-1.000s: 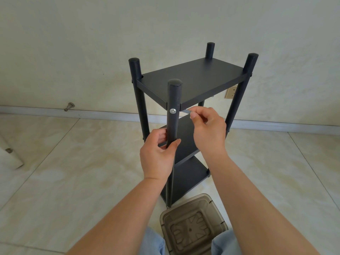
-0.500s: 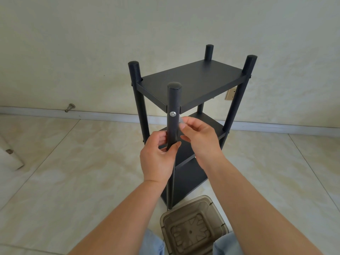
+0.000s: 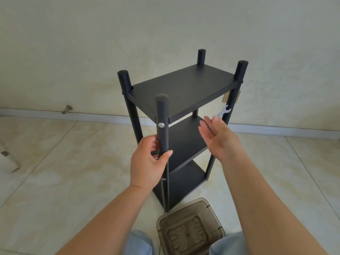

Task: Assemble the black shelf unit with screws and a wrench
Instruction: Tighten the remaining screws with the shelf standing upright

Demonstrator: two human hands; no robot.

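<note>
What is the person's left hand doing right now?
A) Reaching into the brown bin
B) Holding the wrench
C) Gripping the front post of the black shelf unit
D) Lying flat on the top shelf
C. The left hand has its fingers and thumb curled round the front post, just below the silver screw; the small wrench is over by the open right hand instead.

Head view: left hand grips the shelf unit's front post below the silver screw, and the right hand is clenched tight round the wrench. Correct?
Not quite. The left hand does grip the front post below the silver screw, but the head view shows the right hand open, with the wrench just beyond its fingertips.
</note>
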